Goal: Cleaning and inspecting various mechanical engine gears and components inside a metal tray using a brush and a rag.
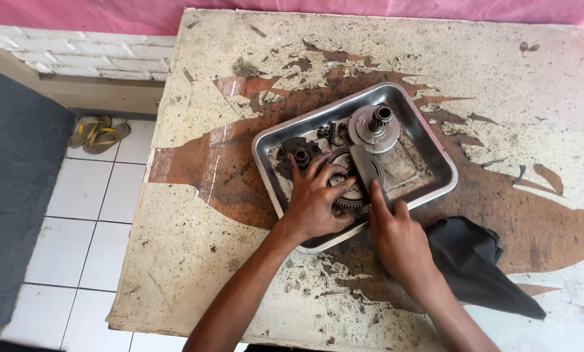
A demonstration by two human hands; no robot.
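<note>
A shallow metal tray [435, 153] lies on a worn table. Inside it, my left hand [314, 199] presses down on a round toothed gear assembly [352, 195] with fingers spread over it. My right hand [396, 238] grips a flat grey metal tool [363, 166], its blade laid across the top of the gear. A dark round plate with a hub [299, 153] sits at the tray's left end. A silver flanged part with a splined shaft [373, 127] stands at the tray's far side, with small loose bits [334, 133] beside it.
A black cloth [478, 261] lies on the table right of my right wrist. The tabletop [239, 261] has peeling paint and brown patches. A pair of sandals [99, 133] rests on the white tiled floor at left, near a dark mat [11, 195].
</note>
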